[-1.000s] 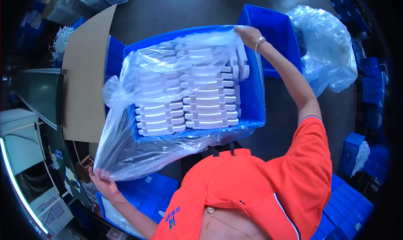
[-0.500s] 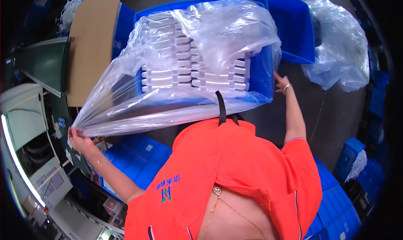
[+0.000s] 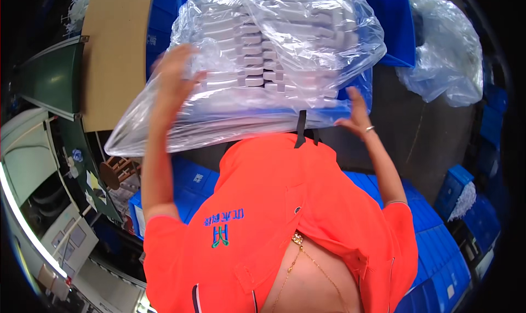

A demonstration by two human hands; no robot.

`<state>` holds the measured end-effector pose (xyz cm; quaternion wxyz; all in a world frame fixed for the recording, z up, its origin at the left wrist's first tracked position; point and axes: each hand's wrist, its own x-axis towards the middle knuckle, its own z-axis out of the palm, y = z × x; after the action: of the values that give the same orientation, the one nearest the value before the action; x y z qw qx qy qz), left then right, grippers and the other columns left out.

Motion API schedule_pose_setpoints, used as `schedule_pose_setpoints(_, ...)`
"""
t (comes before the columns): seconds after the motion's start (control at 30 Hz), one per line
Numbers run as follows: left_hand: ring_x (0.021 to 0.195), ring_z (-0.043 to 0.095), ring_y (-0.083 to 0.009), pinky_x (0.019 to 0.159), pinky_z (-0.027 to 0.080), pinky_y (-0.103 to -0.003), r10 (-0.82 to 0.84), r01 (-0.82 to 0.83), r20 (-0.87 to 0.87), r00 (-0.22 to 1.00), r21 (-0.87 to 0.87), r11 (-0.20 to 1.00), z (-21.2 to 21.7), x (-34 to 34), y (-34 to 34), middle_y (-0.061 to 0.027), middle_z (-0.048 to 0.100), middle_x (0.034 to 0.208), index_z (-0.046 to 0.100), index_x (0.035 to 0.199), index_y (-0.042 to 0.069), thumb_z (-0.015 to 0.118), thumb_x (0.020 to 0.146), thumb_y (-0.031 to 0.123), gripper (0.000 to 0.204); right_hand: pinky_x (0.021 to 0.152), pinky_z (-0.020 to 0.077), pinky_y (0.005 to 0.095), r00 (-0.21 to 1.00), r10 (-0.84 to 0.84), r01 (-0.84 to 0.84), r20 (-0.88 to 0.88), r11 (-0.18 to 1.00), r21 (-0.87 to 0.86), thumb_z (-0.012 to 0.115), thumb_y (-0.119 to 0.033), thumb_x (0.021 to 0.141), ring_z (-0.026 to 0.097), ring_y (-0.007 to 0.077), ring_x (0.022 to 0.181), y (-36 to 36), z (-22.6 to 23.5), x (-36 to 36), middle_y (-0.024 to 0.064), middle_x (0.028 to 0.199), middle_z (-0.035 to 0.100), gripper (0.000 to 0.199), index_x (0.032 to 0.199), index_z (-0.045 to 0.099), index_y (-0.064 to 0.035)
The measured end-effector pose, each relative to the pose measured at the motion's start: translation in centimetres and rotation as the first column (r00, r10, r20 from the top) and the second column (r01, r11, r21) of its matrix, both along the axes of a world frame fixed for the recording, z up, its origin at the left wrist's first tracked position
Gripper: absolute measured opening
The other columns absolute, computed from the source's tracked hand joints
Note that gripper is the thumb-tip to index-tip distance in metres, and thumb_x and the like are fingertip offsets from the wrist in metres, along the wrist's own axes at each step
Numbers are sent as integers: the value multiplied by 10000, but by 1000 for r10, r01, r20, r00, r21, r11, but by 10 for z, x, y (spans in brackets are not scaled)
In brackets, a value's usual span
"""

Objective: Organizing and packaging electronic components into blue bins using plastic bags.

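A blue plastic bin (image 3: pixel 359 91) in front of me holds stacks of white moulded plastic parts (image 3: pixel 263 55) inside a clear plastic bag (image 3: pixel 230 116). The bag is drawn over the parts and hangs out over the bin's near left side. My left hand (image 3: pixel 175 72) is raised and blurred, fingers spread, lying on the bag's left part. At the bin's near right edge is my right hand (image 3: pixel 356 118), fingers apart and a ring on one finger, touching the bag's lower edge.
A brown cardboard sheet (image 3: pixel 115 50) stands left of the bin. Another blue bin (image 3: pixel 394 23) and a crumpled clear bag (image 3: pixel 449 55) lie behind right. Stacked blue bins (image 3: pixel 438 258) fill the lower right, more blue crates (image 3: pixel 186 181) sit below, and grey-green machinery (image 3: pixel 49 148) stands left.
My left hand let go of the bag's stretched-out left end and rose onto the bag over the parts. My right hand came down from the far bin edge to the near right edge.
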<state>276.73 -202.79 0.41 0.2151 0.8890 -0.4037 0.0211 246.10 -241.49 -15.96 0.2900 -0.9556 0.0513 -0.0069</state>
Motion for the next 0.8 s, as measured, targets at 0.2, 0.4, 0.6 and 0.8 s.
schedule_pose_setpoints(0.2,1315,229,-260,1050,146,-528,-311,257,-53,949,704,663,-193,5,-59,-139,277,1396,425,1273,146,701,706,267,642,880,414,413,909,-306,242,-281,940,-241,491,21,765,550,355,934,25,-32,-7,172,945,589,206,912,557,-108)
schedule_pose_setpoints(0.4,830,575,-241,829,418,-445,-93,210,-363,927,298,931,-209,74,-25,-118,576,916,485,1026,71,504,833,101,196,627,463,409,933,-359,360,21,929,-88,479,30,763,586,349,762,6,28,30,152,791,599,176,878,537,-91)
schedule_pose_setpoints(0.6,477,341,-51,483,356,-196,-148,-469,-934,326,-295,833,-95,90,-30,51,339,577,519,941,46,469,923,226,188,516,446,410,808,-438,522,393,842,-136,471,-160,873,582,319,589,-85,67,126,107,606,562,105,813,540,-108)
schedule_pose_setpoints(0.8,659,516,-66,683,444,-206,-78,-308,-859,507,-265,914,-90,47,-6,7,548,729,577,930,2,476,925,217,238,698,479,348,893,234,-211,385,972,-103,535,-152,811,579,287,790,61,62,127,115,848,595,126,900,560,-66)
